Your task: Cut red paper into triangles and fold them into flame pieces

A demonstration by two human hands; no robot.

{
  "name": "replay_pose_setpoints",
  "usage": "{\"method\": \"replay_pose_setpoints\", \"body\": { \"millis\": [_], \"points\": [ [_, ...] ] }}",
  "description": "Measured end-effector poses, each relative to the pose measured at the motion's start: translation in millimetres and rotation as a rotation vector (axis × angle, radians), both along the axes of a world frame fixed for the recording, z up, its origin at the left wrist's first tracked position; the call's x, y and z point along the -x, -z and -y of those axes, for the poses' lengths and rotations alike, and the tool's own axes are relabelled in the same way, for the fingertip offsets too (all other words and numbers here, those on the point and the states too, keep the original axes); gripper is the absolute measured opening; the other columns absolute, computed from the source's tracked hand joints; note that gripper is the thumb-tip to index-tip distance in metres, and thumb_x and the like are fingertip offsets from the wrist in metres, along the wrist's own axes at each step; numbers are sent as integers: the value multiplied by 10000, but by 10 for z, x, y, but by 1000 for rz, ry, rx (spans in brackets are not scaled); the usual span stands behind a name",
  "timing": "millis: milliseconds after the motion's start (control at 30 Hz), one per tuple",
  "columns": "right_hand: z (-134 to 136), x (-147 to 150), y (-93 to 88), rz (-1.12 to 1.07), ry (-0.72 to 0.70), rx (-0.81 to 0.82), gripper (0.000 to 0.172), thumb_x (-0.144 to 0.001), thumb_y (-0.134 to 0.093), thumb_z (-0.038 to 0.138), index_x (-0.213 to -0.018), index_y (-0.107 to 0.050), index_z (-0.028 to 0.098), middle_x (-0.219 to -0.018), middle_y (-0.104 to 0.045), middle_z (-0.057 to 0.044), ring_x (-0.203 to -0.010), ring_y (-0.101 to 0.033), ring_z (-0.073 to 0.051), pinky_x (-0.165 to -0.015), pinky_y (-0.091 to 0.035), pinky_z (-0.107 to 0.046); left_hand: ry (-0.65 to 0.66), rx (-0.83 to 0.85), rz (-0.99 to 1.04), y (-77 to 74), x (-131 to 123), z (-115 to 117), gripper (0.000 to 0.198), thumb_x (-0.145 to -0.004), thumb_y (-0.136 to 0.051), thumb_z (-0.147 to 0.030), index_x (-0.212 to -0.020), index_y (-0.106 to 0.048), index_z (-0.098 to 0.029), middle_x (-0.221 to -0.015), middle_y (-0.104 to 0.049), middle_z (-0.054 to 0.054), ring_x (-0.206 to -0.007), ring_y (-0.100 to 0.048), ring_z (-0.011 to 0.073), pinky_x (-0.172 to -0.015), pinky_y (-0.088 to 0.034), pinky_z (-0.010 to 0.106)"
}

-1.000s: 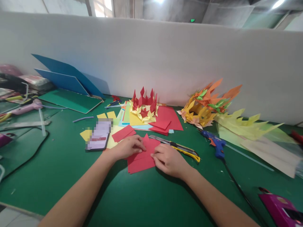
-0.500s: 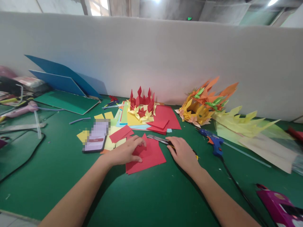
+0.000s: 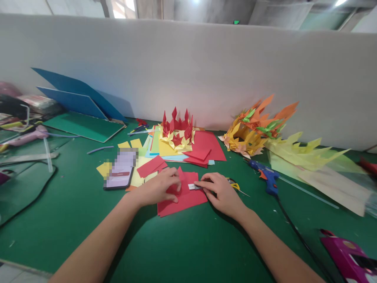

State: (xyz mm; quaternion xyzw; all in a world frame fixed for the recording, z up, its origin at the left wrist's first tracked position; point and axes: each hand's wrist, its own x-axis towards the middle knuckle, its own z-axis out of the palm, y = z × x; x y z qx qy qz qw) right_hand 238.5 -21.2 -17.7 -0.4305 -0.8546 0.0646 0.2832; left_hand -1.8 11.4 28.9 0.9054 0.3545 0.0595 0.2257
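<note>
A stack of red paper sheets [image 3: 184, 202] lies on the green table in front of me. My left hand [image 3: 163, 186] rests on its left side, thumb apart from the loosely curled fingers. From the right, my right hand [image 3: 219, 192] grips a flat tool [image 3: 194, 187] with a pale, metallic-looking end lying over the paper; the rest is under the fingers, so its exact kind is hidden. Just behind that hand lie yellow-and-black scissors [image 3: 233, 183], partly covered. Smaller red pieces [image 3: 151, 166] sit beyond my left hand.
A phone [image 3: 121, 169] lies left of the paper. Behind stand a red-and-yellow paper crown [image 3: 177, 129] and an orange paper crown [image 3: 250, 133]. A blue glue gun [image 3: 268, 179] with its cord is at right, near a magenta device [image 3: 347, 253]. Blue boards [image 3: 72, 102] lean at left.
My right hand has shifted slightly left, bringing the tool's end closer and over the red paper. More of the scissors shows behind it. The left hand stays almost still.
</note>
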Motion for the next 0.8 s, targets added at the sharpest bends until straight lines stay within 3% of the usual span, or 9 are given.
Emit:
{"method": "replay_pose_setpoints", "body": {
  "millis": [100, 167, 300, 500, 800],
  "points": [
    [0, -2, -15, -9, -21, 21, 259, -889, -478, 183, -1059, -667, 230, -951, -614, -84, -889, -540, -218, -773, -437, -397, 0, 34, 43, 43, 29, -42, 222, -738, -690, -341, -873, -587, -199, -1038, -501, 42, -963, -508, 198, -819, -417, 301],
    [-16, -15, -7, -17, -33, 21, 256, -904, -475, 209, -1073, -664, 243, -940, -614, -79, -883, -539, -213, -762, -440, -384, -1, 63, 57, 61, 41, -69, 159, -838, -565, -344, -879, -583, -192, -1027, -537, 47, -927, -533, 182, -811, -423, 297],
    [-64, -39, 41, -19, -62, -15, 274, -914, -457, 190, -1079, -665, 260, -926, -613, -76, -865, -536, -206, -740, -447, -369, -26, 61, 70, 79, 59, -101, 229, -898, -376, -164, -916, -602, -197, -1069, -580, 47, -929, -561, 159, -822, -427, 290],
    [-92, 3, 66, -27, -96, -26, 260, -916, -469, 211, -1057, -677, 277, -915, -615, -67, -852, -534, -193, -743, -449, -356, -68, 71, 3, 96, 67, -113, 334, -835, -398, -98, -1034, -637, -222, -1236, -549, 52, -1064, -546, 184, -900, -411, 318],
    [-91, 23, 25, -19, -150, -17, 251, -917, -468, 219, -1029, -692, 240, -863, -615, -68, -814, -533, -184, -711, -441, -336, -81, 50, -20, 113, 49, -127, 374, -817, -406, -65, -1047, -654, -224, -1253, -554, 60, -1082, -548, 183, -905, -420, 314]
  ]
}}
